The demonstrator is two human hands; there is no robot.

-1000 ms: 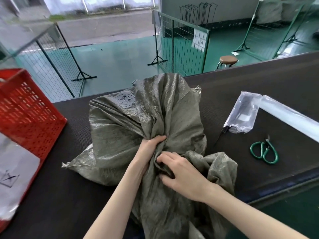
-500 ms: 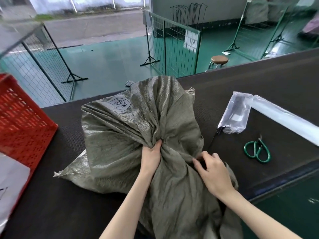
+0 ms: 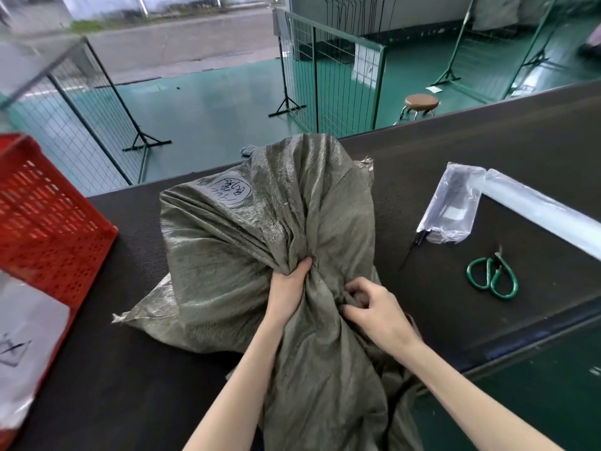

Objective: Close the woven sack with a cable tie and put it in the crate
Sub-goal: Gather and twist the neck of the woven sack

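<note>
A grey-green woven sack lies bulging on the dark table, its loose mouth end trailing toward me over the near edge. My left hand squeezes the gathered neck of the sack. My right hand pinches folds of the same cloth just to the right of it. A red plastic crate stands at the left of the table. Black cable ties poke out of a clear plastic bag at the right.
Green-handled scissors lie right of the sack near the table's front edge. A clear plastic roll lies at the far right. White plastic sheet hangs at the crate's near side. Wire fence panels and a stool stand on the green floor beyond.
My right hand has moved left, back in toward my left hand, bunching more cloth at the neck. My left hand has kept its grip. The view has shifted slightly.
</note>
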